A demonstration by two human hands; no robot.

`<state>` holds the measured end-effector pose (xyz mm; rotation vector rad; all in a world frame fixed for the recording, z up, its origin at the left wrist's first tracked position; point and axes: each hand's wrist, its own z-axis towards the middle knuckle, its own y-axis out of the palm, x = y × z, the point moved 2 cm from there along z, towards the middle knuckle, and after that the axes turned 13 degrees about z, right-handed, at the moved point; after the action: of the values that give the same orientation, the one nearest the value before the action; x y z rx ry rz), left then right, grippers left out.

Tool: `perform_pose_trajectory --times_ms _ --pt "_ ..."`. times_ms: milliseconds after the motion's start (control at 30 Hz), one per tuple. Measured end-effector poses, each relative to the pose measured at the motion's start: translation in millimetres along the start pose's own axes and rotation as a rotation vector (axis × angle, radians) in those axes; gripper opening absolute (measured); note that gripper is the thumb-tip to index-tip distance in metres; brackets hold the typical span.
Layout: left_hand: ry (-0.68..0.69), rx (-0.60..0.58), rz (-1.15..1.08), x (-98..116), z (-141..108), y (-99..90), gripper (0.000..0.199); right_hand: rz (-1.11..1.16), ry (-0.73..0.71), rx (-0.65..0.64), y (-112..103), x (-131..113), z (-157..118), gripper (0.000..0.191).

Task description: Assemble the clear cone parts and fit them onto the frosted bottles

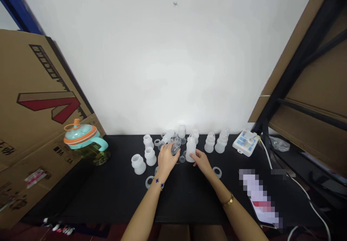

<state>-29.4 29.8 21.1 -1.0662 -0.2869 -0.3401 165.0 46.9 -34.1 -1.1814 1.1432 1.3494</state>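
Note:
My left hand (167, 158) is closed on a clear plastic cap (175, 148), held just left of a bottle. With its fingers around the lower right side, my right hand (201, 160) grips that white translucent bottle (191, 147), which stands upright with a nipple-like tip. Several wide-necked bottle bodies without tops, such as the white bottle body (138, 164), stand left of my left hand. Loose rings and clear caps lie around my hands, among them a ring (217, 172) by my right forearm. Farther right are bottles with clear caps on, one capped bottle (209, 142) among them.
A large jug (89, 143) with an orange and teal lid stands at the left by cardboard boxes (35, 89). On the right are a white power strip (246, 142), its cable (268, 156) and a phone (261, 201). A white wall (173, 71) closes the black table's back.

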Motion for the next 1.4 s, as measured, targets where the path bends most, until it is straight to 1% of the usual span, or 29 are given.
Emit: perform_pose_trajectory --times_ms 100,200,367,500,700,867,967,1167,1267,1400 --pt "-0.02 0.046 -0.187 -1.0 1.6 -1.3 0.035 0.018 0.005 -0.008 0.5 -1.8 -0.8 0.041" --pt "-0.072 0.046 -0.359 -3.4 3.4 0.3 0.038 0.024 -0.003 -0.013 1.3 -4.4 -1.7 0.04" --pt "-0.171 -0.007 -0.582 -8.9 6.6 7.4 0.041 0.059 -0.019 0.002 2.1 -9.4 -3.0 0.036" --pt "-0.254 -0.043 -0.793 -11.0 8.9 11.2 0.041 0.097 -0.009 -0.003 2.4 -11.4 -3.1 0.039" --pt "-0.344 -0.055 -1.076 -9.3 11.5 9.9 0.041 0.128 -0.011 -0.01 4.5 -16.5 -4.7 0.048" --pt "-0.409 -0.102 -1.191 -9.2 12.5 6.5 0.043 0.119 -0.008 -0.025 5.9 -19.6 -6.3 0.047" --pt "-0.421 -0.123 -1.248 -8.0 12.6 3.5 0.047 0.117 -0.01 -0.036 5.5 -17.5 -5.7 0.047" --pt "-0.417 -0.1 -1.394 -4.8 11.5 5.0 0.054 0.108 0.018 -0.056 6.1 -8.4 -4.2 0.046" --pt "-0.415 -0.068 -1.415 -6.0 12.0 6.2 0.053 0.096 0.008 -0.083 8.2 -7.2 -5.2 0.046" --pt "-0.412 -0.053 -1.433 -9.1 14.7 3.9 0.052 0.072 -0.007 -0.12 9.8 -8.8 -7.3 0.048"
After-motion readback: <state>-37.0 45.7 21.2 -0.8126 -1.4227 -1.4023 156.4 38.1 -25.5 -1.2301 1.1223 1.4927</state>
